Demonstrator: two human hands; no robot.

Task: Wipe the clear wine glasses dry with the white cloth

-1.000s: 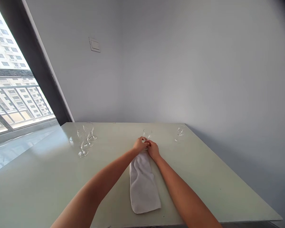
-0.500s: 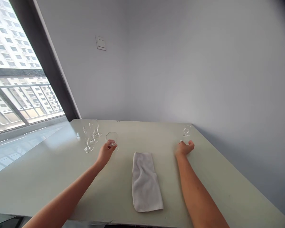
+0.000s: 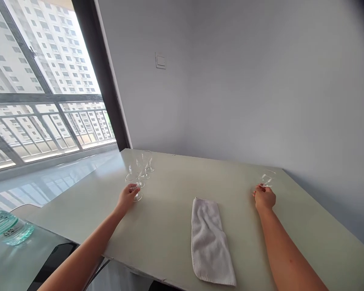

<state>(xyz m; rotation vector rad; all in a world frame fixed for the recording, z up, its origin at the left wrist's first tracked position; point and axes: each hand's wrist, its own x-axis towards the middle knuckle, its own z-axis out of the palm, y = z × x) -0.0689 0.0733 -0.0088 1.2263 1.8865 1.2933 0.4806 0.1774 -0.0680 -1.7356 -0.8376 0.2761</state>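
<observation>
My left hand is closed around the stem of a clear stemmed glass, just below its bowl. The foot of this glass is at or just above the tabletop; I cannot tell which. Right behind it, several similar stemmed glasses stand upright in a row. Far over on the right, my right hand has its fingers closed at the lower part of another clear glass, whose bowl shows above the fist. Between my arms lies a folded light grey cloth.
The pale table meets grey walls at the back and right. At the lower left are a greenish clear water bottle and a dark flat object on a lower surface. A window with railings is on the left.
My left hand has carried its glass over to the row of glasses. My right hand, empty-looking before, has closed on the right-hand glass. The view has swung left.
</observation>
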